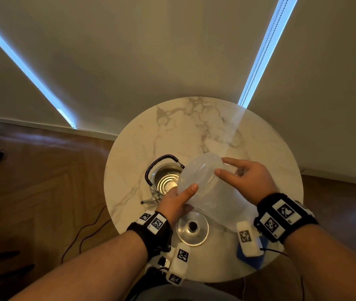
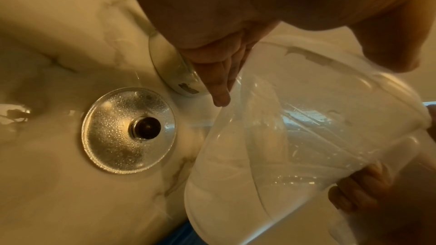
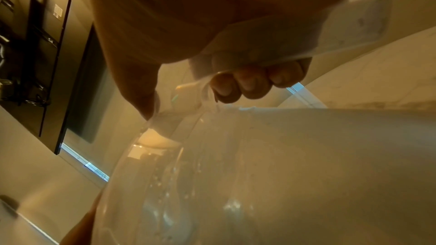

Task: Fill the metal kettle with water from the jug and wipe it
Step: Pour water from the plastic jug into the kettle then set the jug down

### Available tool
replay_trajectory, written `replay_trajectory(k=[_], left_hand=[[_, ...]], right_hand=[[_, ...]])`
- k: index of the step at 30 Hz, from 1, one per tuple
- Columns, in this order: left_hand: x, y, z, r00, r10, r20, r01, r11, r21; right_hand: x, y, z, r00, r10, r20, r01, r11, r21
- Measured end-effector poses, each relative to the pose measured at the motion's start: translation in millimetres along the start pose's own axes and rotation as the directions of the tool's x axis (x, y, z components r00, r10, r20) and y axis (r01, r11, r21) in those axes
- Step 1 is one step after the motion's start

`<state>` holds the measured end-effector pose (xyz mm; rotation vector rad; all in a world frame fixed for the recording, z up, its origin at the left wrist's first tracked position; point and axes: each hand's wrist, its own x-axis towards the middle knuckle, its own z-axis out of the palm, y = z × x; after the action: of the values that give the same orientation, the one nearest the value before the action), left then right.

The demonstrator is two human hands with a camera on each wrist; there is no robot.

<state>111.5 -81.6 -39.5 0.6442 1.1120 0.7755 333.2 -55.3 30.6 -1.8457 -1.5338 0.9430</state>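
The metal kettle stands open on the round marble table, its black handle swung to the back left. A clear plastic jug holding some water is tilted over the kettle's right side. My left hand clasps the jug's near side, thumb on top and fingers underneath, beside the kettle's wall. My right hand holds the jug from the right. Its fingers are curled round the jug's handle. The kettle's lid lies knob up, wet with drops.
A blue sponge or cloth lies at the table's front right edge, partly under my right wrist. Cables run over the wooden floor to the left. A wall and blinds stand behind the table.
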Motion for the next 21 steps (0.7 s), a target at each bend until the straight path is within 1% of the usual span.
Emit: replay_trajectory(k=[3,8,15,19,21], left_hand=[[1.7,1.7,-1.4,1.000,0.008,-0.002,-0.008,1.000,0.016],[6.4,4.4,-5.2,1.000,-0.016,-0.018,0.016,0.999,0.031],[9.4,9.1,-8.7,0.999,-0.037,-0.035,0.039,0.997,0.060],[9.4,6.9,-15.1,0.999,-0.050,0.000,0.050,0.996,0.070],[6.8,7.7,-20.4,0.999,-0.049,0.019,0.046,0.993,0.106]], right_hand=[[1.8,-3.0,0.6,1.000,0.009,-0.011,-0.009,1.000,0.001],[4.3,-8.5,2.1,1.000,0.019,-0.026,-0.019,1.000,-0.013],[4.7,-19.6,0.6,0.999,0.033,-0.016,-0.033,0.999,-0.017],[6.3,-23.4,-1.7,0.999,0.027,-0.021,-0.027,0.999,-0.035],[6.3,-25.1,-2.2,0.999,0.023,-0.023,-0.024,0.999,-0.035]])
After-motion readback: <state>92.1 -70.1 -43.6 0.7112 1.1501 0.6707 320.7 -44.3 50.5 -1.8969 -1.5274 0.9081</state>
